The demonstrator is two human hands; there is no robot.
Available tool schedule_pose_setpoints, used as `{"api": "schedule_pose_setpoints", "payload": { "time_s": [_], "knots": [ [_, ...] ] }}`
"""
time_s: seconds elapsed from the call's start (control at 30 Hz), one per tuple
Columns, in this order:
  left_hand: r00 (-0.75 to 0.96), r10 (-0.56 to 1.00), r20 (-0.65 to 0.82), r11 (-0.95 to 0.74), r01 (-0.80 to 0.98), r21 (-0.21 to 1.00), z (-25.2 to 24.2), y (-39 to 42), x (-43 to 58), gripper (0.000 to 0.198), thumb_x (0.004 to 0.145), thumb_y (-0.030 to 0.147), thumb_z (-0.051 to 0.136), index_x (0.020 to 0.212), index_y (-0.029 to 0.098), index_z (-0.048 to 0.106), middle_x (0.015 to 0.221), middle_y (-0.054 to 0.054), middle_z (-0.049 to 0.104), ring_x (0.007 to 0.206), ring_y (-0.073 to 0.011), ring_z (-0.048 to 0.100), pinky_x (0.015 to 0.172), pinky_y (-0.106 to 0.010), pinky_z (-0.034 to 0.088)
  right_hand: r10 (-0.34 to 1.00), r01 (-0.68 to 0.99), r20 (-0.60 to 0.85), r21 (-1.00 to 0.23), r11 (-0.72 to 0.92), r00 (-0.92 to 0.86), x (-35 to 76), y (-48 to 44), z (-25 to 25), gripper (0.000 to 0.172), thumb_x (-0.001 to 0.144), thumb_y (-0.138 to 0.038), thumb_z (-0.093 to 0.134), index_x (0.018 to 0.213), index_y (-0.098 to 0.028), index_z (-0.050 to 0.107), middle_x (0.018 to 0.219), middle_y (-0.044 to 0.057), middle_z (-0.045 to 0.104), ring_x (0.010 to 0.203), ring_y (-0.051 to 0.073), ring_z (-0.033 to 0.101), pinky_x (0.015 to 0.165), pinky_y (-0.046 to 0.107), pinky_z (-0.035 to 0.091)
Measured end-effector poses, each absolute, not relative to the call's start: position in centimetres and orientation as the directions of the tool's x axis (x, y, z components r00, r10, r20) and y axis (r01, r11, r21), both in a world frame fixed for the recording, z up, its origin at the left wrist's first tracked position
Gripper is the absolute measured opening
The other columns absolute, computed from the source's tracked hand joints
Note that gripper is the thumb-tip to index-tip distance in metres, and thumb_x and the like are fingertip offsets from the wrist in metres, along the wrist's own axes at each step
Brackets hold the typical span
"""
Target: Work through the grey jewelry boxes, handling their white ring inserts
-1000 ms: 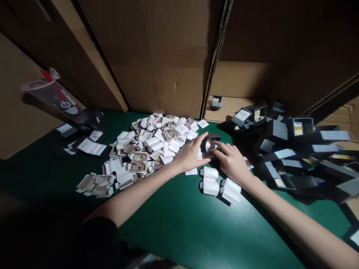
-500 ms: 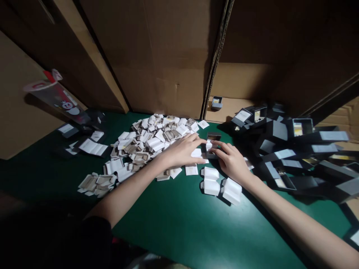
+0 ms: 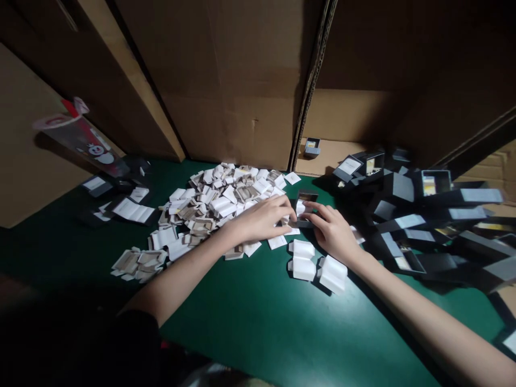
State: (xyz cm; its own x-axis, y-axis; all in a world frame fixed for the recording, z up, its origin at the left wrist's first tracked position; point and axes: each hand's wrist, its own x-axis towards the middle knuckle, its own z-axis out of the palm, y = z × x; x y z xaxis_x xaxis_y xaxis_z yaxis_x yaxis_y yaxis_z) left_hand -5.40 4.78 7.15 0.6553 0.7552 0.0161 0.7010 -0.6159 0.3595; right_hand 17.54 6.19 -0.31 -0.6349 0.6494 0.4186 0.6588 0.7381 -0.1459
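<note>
A small open black box stands on the green table, with a folded white card insert in it. Over the box's right side, my right hand is closed, its fingertips against the box and the white insert. Just left of it, my left hand has thumb and forefinger curled round another small white card insert, partly hidden by the fingers. Flat white cards lie below that hand. Nearer to me, folded white inserts lie on the table, with one more beside them.
A big heap of white card inserts spreads to the left. Many black boxes, some open, are piled at right. A plastic cup and more black boxes stand far left. Cardboard walls close off the back.
My left hand has drawn slightly left from the box, its thumb and forefinger now curled round a card insert. My right hand has stayed at the box.
</note>
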Motion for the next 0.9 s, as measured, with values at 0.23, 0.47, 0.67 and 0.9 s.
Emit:
{"api": "schedule_pose_setpoints", "payload": {
  "time_s": [0.23,0.47,0.67,0.9],
  "knots": [
    [0.783,0.621,-0.013,-0.764,0.61,0.211,5.8,1.8,-2.3,0.066,0.074,0.064,0.062,0.119,0.016,0.058,0.104,-0.011,0.056,0.098,-0.0265,0.053,0.082,-0.034,0.041,0.657,0.658,0.41,-0.163,0.736,-0.633,17.5,6.2,-0.1,0.045,0.075,0.003,0.044,0.111,-0.019,0.06,0.134,0.009,0.05,0.101,0.025,0.053,0.077,0.039,0.046],
    [0.833,0.549,-0.074,-0.814,0.553,0.178,6.3,0.4,-1.5,0.051,0.081,0.043,0.064,0.12,0.011,0.053,0.103,-0.011,0.057,0.095,-0.0234,0.056,0.081,-0.03,0.043,0.658,0.659,0.413,-0.165,0.734,-0.629,17.5,6.2,-0.2,0.046,0.075,0.003,0.043,0.113,-0.018,0.059,0.135,0.01,0.05,0.102,0.025,0.054,0.078,0.039,0.047],
    [0.836,0.548,-0.028,-0.829,0.547,0.115,6.3,-0.3,-1.6,0.046,0.078,0.039,0.068,0.115,0.014,0.057,0.11,-0.013,0.055,0.103,-0.0273,0.054,0.083,-0.033,0.044,0.647,0.641,0.435,-0.186,0.745,-0.626,17.6,6.1,-0.2,0.047,0.076,0.002,0.041,0.115,-0.018,0.057,0.136,0.012,0.049,0.111,0.028,0.053,0.081,0.041,0.049],
    [0.843,0.532,-0.079,-0.825,0.537,0.176,6.4,0.9,-2.2,0.035,0.079,0.024,0.065,0.112,0.013,0.058,0.1,-0.011,0.057,0.094,-0.0248,0.057,0.077,-0.033,0.047,0.661,0.561,0.529,-0.365,0.744,-0.533,17.5,6.1,-0.1,0.046,0.082,-0.003,0.04,0.125,-0.02,0.044,0.13,0.013,0.053,0.116,0.027,0.053,0.087,0.044,0.048]
  ]
}}
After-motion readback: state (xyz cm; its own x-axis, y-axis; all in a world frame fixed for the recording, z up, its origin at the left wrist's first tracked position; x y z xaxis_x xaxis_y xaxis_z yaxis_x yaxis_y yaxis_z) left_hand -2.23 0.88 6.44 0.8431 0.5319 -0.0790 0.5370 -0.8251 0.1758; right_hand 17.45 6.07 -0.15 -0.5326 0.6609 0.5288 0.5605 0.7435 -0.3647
